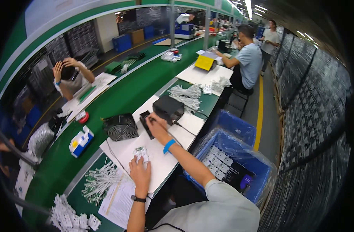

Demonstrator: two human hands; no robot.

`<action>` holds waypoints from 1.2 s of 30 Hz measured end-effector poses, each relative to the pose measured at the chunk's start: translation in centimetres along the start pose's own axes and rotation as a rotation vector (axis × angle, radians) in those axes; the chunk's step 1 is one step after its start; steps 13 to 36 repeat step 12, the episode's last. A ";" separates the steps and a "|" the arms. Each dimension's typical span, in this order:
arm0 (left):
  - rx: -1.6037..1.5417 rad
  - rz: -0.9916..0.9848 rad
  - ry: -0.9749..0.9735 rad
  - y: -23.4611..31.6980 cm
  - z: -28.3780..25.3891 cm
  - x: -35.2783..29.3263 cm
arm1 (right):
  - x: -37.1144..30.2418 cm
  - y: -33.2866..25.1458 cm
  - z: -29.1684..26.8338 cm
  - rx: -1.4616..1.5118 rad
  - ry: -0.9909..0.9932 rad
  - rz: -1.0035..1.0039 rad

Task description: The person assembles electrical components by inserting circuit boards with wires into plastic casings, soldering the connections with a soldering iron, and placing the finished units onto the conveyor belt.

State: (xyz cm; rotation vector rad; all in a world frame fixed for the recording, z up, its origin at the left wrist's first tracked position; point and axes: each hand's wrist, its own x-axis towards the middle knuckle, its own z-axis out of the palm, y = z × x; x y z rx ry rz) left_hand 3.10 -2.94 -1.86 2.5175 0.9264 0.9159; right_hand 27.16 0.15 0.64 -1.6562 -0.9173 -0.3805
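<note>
My left hand (pixel 140 176), with a black wristband, rests on the white work board with its fingertips holding a small white plastic part (pixel 140 151) that shows some green. My right hand (pixel 157 128), with a blue wristband, reaches to a narrow black holder (pixel 146 124). Its fingers are closed, and what they grip is mostly hidden. Just beyond that hand stands a black box (pixel 168 108) with a cable at its front. A black fan (pixel 120 127) stands to the left of the holder.
White-wired green boards (pixel 101 181), a printed sheet (pixel 117 201) and white plastic parts (pixel 67 214) lie at near left. A blue bin (pixel 262 170) lined with plastic stands at my right. The green conveyor (pixel 95 120) runs along the left. Co-workers sit ahead and across.
</note>
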 end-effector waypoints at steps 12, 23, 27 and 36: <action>-0.018 -0.015 0.058 0.9 0.5 0.3 | 1.2 1.0 1.0 0.049 -0.104 0.177; -0.018 -0.015 0.058 0.9 0.5 0.3 | 1.2 1.0 1.0 0.049 -0.104 0.177; -0.018 -0.015 0.058 0.9 0.5 0.3 | 1.2 1.0 1.0 0.049 -0.104 0.177; -0.018 -0.015 0.058 0.9 0.5 0.3 | 1.2 1.0 1.0 0.049 -0.104 0.177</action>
